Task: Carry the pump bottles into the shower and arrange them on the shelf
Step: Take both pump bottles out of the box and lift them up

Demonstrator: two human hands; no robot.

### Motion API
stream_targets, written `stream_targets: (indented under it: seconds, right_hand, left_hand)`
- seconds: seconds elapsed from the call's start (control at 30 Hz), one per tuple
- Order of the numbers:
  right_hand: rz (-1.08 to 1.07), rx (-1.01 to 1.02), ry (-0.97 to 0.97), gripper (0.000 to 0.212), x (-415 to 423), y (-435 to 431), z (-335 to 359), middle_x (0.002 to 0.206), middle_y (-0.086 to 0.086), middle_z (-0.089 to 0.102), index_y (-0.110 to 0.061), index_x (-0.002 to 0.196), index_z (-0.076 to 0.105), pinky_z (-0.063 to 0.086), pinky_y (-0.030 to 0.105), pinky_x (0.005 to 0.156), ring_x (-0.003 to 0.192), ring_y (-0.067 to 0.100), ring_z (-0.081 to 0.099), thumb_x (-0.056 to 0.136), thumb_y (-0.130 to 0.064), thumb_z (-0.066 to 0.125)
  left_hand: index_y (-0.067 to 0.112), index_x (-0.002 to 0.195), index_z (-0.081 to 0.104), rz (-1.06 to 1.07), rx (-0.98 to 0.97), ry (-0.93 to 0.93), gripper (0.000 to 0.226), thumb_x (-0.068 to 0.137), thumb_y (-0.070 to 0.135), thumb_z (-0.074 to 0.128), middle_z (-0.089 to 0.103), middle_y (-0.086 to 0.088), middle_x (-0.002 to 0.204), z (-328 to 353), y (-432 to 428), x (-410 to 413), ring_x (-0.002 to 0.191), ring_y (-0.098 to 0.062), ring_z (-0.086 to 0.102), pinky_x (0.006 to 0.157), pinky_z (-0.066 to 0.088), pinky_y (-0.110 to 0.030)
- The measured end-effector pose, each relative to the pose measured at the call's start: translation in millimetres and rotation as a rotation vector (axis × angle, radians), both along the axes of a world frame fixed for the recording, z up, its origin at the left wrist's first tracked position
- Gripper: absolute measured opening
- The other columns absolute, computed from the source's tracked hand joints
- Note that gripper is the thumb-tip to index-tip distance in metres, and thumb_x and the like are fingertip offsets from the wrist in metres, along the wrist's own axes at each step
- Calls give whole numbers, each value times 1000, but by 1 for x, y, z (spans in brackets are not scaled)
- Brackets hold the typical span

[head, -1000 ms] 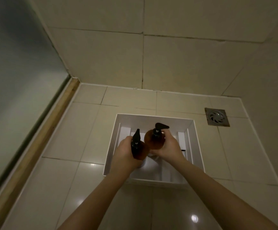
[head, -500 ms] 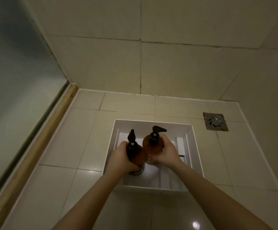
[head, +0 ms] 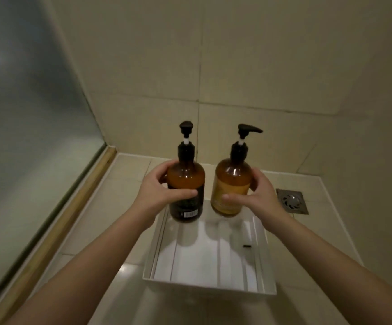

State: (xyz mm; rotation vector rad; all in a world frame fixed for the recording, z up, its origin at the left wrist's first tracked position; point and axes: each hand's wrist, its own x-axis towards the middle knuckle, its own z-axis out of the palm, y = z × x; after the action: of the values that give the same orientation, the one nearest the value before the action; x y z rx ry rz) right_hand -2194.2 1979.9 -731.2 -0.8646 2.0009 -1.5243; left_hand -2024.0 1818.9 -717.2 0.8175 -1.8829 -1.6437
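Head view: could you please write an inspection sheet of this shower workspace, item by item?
Surface: tiled floor with a white tray on it.
Job's things: two amber pump bottles, upright, over the tray's far end; dark-label bottle on the left, lighter bottle on the right.
Clutter: one small dark item inside the tray.
Grippers: left hand grips the dark-label bottle; right hand grips the lighter bottle.
Cables: nothing seen.
Surroundings: tiled walls, frosted glass panel, floor drain.
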Motion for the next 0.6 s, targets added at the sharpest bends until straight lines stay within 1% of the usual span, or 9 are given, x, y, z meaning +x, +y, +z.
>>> stream_targets:
  seconds: [0.03,0.1,0.2,0.23,0.3,0.37,0.43,0.5,0.6]
  right_hand:
    - [-2,-23,-2,69,-2,2,17,107,-22,57,-46,105,48,43,14,70,99,-4,54,53,-25,89]
    - [-2,-69,-11,68,-5,6,50,110,-17,60,-44,106,52,48,20,74,102,1,57,50,-28,88]
    - [-1,-88,8,77,-10,9,93,117,-6,62,-26,122,53,52,34,85,108,13,59,53,-26,87]
    - [4,-89,21,76,-12,9,106,118,-5,62,-24,125,53,52,34,85,108,14,59,57,-23,86]
    - [15,-102,49,72,-15,9,128,116,-8,62,-24,122,53,51,28,79,107,11,59,58,-21,86]
    - [13,-120,64,72,-19,7,149,111,-13,63,-31,116,55,49,22,72,103,6,59,52,-27,87]
    - [13,-131,80,79,-24,5,170,110,-15,63,-33,115,54,47,19,70,101,3,59,43,-37,84]
    - [8,-122,114,86,-30,2,190,113,-13,61,-30,119,52,48,22,73,103,5,58,40,-41,84]
    - [-8,-125,163,79,-42,-4,220,114,-10,60,-29,117,51,50,28,79,104,10,58,47,-32,88]
  left_hand:
    - [48,94,61,8,11,30,62,42,29,89,65,17,105,15,-2,-2,102,-2,58,76,47,-22]
    - [44,96,62,11,21,77,61,46,24,89,68,15,103,44,-7,-8,100,-4,61,75,48,-23]
    - [43,99,59,-10,21,111,61,50,21,88,66,13,104,82,-11,-14,99,-4,60,73,48,-23]
    - [44,96,59,-18,18,114,60,49,21,88,65,14,104,93,-12,-17,98,-2,59,71,47,-22]
    - [46,92,58,-32,5,123,59,49,21,88,64,17,102,114,-14,-21,95,1,57,69,45,-20]
    - [45,91,59,-31,-7,138,58,47,22,88,63,17,102,134,-16,-26,96,0,57,68,44,-20]
    - [42,95,60,-20,-17,150,62,42,27,87,64,13,104,153,-20,-30,98,-4,57,69,45,-22]
    - [38,103,59,-18,-36,158,73,35,34,86,64,9,108,173,-24,-36,102,-9,58,71,46,-24]
    - [36,104,59,-25,-75,176,75,35,32,90,65,6,108,207,-32,-45,102,-13,60,75,48,-28]
